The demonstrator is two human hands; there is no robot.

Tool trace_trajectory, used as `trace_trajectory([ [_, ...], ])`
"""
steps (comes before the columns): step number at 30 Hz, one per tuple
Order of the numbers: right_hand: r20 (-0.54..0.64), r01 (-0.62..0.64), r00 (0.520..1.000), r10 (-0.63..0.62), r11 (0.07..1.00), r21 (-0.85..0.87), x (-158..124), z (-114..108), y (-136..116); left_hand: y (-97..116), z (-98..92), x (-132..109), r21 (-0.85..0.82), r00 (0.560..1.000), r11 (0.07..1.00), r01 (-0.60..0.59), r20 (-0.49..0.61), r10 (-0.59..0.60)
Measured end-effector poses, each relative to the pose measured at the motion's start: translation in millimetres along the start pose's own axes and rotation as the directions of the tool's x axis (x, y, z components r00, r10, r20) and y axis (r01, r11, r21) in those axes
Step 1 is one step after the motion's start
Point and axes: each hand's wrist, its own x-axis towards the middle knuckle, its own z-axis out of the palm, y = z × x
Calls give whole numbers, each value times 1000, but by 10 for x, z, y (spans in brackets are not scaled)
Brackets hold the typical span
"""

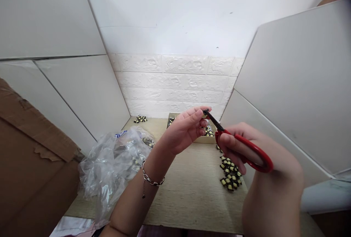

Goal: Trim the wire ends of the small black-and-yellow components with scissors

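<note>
My left hand (189, 125) pinches a small black and yellow piece (205, 113) between thumb and fingers, raised above the table. My right hand (236, 142) grips red-handled scissors (256, 153), whose dark blades point left and reach the piece at my left fingertips. Whether the blades are parted is too small to tell. Behind my hands stands a shallow box (204, 139) with many similar black and yellow pieces inside, partly hidden by my left hand. Below my right hand lies a loose pile of such pieces (230, 175).
A crumpled clear plastic bag (115, 167) with some pieces in it lies left of my forearm. A small heap of pieces (140, 119) sits at the table's back left. A brown cardboard box (33, 171) stands far left. White panels and a brick-patterned wall (175, 79) enclose the table.
</note>
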Motion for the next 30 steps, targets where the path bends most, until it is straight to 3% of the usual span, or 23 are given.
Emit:
trace_trajectory([
  [8, 1, -17, 1000, 17, 1000, -4, 5, -3, -19, 3, 14, 3, -127, 1000, 992, 15, 16, -13],
  [20, 11, -3, 1000, 4, 999, -49, -3, -11, -34, 5, 10, 21, -109, 1000, 994, 12, 22, -10],
  [26, 22, 6, 1000, -4, 999, -53, -11, -14, -39, -3, -10, 24, 25, 998, 998, -50, -42, 51],
  [30, 28, -20, 999, 21, 999, -28, -29, -23, -12, -21, -64, 31, 142, 994, 984, -109, -13, 112],
])
